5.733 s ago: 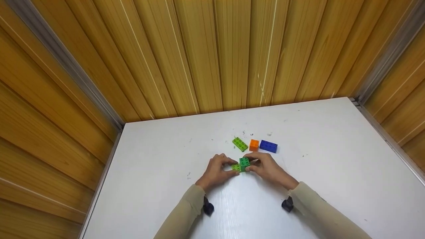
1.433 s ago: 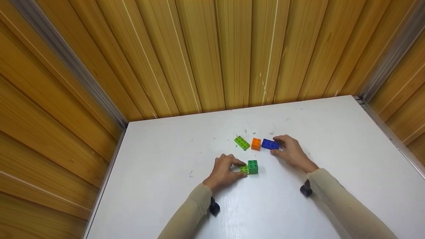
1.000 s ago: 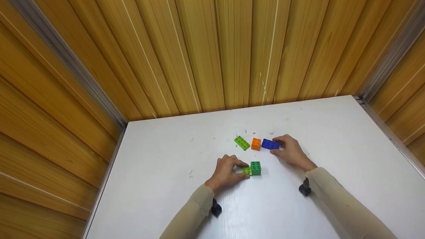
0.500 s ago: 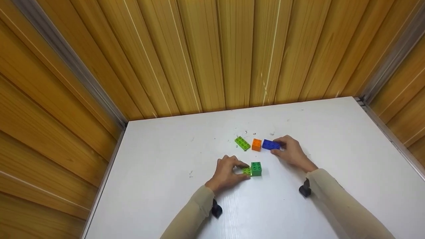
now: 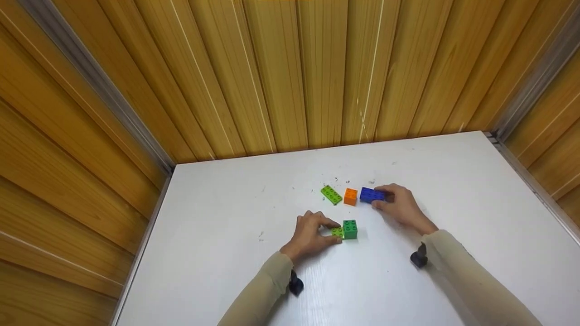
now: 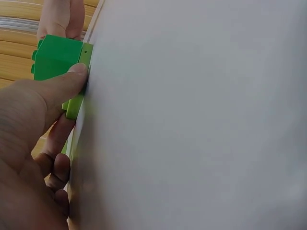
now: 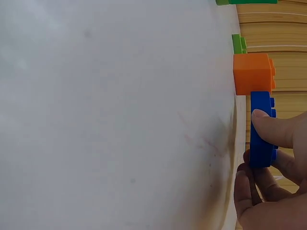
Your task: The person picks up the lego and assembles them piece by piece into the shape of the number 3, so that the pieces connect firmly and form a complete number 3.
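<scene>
My left hand (image 5: 310, 235) pinches a flat lime-green building plate (image 5: 336, 232) between thumb and fingers, low on the table. A square green building brick (image 5: 350, 229) is seated on the plate's right end; the left wrist view shows the green brick (image 6: 57, 57) on the lime plate (image 6: 74, 106), beside my thumb. My right hand (image 5: 401, 206) pinches a long blue building brick (image 5: 371, 195) by its right end. In the right wrist view the blue brick (image 7: 261, 129) appears slightly raised off the table, studs pointing away from the surface.
An orange square brick (image 5: 350, 197) stands just left of the blue one. Another lime-green plate (image 5: 331, 194) lies slanted further left. The white table (image 5: 226, 203) ends at yellow wood-look panels (image 5: 317, 81) behind and at the sides. Dark marks speckle the tabletop.
My right hand has left the green brick and taken hold of the blue brick, which has just shifted slightly right. My left hand has slid the green assembly a little to the right.
</scene>
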`<state>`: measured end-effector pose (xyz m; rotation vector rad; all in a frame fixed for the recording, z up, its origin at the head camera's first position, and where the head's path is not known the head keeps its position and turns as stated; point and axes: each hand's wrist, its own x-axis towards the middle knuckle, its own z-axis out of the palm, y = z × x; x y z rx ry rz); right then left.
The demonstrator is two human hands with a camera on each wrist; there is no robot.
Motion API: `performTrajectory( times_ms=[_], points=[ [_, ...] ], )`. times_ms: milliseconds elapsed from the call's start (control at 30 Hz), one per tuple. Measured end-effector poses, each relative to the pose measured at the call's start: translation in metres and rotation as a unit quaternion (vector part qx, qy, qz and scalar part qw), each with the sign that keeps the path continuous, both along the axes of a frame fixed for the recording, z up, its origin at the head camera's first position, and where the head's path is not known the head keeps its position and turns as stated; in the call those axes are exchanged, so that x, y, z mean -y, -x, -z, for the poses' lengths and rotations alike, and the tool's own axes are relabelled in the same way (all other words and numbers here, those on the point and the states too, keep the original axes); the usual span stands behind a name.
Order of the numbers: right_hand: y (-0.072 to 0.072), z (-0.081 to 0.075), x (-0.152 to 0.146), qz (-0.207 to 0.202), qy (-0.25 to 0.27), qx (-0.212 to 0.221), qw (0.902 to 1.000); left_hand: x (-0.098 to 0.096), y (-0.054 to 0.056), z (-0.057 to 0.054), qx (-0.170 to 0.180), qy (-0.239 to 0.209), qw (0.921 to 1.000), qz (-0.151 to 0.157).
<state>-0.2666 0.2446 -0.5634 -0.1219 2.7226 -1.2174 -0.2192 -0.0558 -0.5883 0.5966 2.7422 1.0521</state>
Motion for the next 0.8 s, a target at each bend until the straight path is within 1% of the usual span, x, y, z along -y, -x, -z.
performTrajectory(
  times_ms=[133,233,367,467,533,700,800],
  points=[
    [-0.002,-0.005,0.0,0.004,0.002,-0.006,1.0,0.0,0.0,0.0,-0.002,-0.002,1.0,0.009],
    [-0.004,-0.008,-0.001,0.005,0.006,-0.015,0.9998,-0.001,-0.001,0.0,0.003,-0.01,0.9998,0.014],
    [-0.007,-0.013,-0.001,0.008,0.012,-0.021,0.9997,-0.001,-0.001,0.0,0.018,-0.019,0.9996,0.012],
    [-0.009,-0.017,-0.002,0.004,0.016,-0.029,0.9994,-0.001,-0.001,0.0,0.023,-0.016,0.9996,0.008],
    [-0.011,-0.019,-0.001,-0.003,0.02,-0.043,0.9989,-0.001,-0.001,-0.001,0.019,-0.01,0.9997,0.009],
    [-0.017,-0.024,0.001,-0.027,0.036,-0.088,0.9951,-0.003,-0.001,-0.002,-0.004,0.001,0.9998,0.018],
    [-0.021,-0.027,0.002,-0.031,0.041,-0.104,0.9932,-0.004,-0.002,-0.002,-0.006,0.002,0.9998,0.018]
  ],
)
